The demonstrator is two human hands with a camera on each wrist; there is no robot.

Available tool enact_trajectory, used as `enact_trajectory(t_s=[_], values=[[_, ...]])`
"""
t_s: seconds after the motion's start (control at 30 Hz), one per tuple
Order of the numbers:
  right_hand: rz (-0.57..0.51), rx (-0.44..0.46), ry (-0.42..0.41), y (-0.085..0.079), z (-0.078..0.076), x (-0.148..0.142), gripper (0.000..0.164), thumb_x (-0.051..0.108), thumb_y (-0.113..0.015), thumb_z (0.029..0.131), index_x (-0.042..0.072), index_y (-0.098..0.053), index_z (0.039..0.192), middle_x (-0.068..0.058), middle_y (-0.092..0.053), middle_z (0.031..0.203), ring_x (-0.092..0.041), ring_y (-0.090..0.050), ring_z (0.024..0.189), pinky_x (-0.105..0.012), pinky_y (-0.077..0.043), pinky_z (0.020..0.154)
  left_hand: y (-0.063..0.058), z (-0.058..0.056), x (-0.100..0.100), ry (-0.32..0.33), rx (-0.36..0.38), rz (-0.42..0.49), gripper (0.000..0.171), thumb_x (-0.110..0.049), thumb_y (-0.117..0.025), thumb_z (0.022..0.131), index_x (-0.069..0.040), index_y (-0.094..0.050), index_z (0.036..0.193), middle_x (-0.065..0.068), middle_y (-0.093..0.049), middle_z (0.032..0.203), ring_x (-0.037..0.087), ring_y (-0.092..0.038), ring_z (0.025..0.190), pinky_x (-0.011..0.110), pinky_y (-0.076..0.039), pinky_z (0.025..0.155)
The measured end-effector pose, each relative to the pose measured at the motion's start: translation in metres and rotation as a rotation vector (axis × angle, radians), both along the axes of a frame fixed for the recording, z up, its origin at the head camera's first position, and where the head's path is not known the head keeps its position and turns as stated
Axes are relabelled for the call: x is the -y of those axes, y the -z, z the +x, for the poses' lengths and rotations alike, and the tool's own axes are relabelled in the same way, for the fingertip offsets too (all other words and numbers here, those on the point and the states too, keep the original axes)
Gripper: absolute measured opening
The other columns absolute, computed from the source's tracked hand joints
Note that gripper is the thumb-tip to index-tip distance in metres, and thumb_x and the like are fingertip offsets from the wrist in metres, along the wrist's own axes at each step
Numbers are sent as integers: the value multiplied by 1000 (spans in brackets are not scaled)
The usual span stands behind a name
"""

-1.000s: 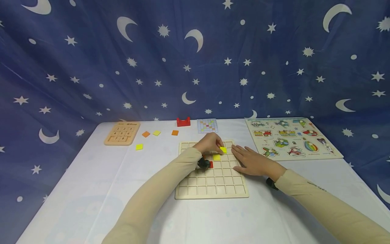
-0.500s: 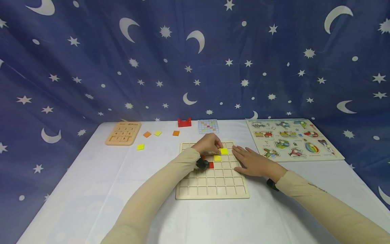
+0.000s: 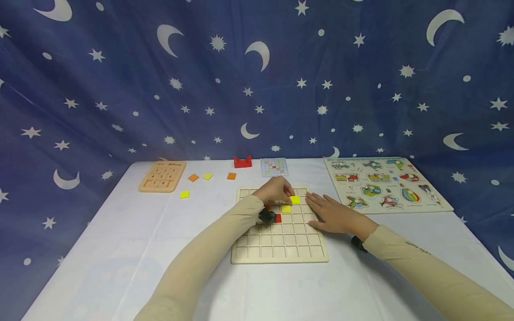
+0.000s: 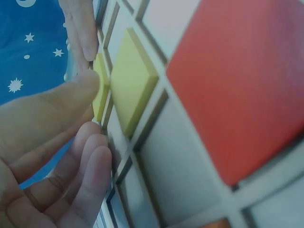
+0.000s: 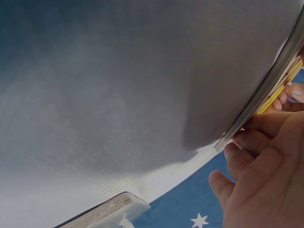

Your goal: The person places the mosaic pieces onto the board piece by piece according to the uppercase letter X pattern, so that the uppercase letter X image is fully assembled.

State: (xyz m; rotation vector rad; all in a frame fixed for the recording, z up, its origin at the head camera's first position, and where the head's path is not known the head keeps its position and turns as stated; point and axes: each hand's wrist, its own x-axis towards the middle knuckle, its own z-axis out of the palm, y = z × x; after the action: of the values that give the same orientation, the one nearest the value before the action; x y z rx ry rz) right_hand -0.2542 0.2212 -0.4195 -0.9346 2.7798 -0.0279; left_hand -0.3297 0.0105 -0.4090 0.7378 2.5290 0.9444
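A wooden grid board lies on the white table in front of me. Over its upper part, my left hand pinches a yellow square tile that lies at a square near the right edge. In the left wrist view the thumb presses against that tile's face, with the other fingers curled below. Diagonally beside it sits a second yellow tile, then a red tile. An orange tile just shows at the bottom. My right hand rests with extended fingers along the board's right edge.
Loose orange and yellow tiles lie left of the board. Behind it are a red stand and a pattern card. A number puzzle stands far left; a picture puzzle board lies at right.
The yellow tile at my left fingertips looked slightly tilted a second ago and now lies flatter in its square. My right hand has stayed at the board's edge.
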Motion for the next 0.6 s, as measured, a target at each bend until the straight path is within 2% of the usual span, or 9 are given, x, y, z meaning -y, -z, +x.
enact_trajectory(t_s=[0.23, 0.6], values=[[2, -1, 4, 0, 1, 2, 74, 47, -45, 96, -1, -22, 147, -18, -18, 156, -35, -19, 144, -54, -19, 114, -2, 3, 14, 6, 36, 64, 20, -7, -74, 79, -3, -72, 98, 7, -71, 96, 12, -61, 81, 20, -51, 75], [-2, -5, 16, 0, 2, 1, 74, 46, -46, 95, -1, -22, 147, -17, -19, 156, -34, -19, 144, -53, -19, 115, -5, 8, 51, 5, -5, 112, 27, -10, -74, 79, -3, -71, 105, 8, -71, 98, 13, -64, 83, 21, -53, 76]])
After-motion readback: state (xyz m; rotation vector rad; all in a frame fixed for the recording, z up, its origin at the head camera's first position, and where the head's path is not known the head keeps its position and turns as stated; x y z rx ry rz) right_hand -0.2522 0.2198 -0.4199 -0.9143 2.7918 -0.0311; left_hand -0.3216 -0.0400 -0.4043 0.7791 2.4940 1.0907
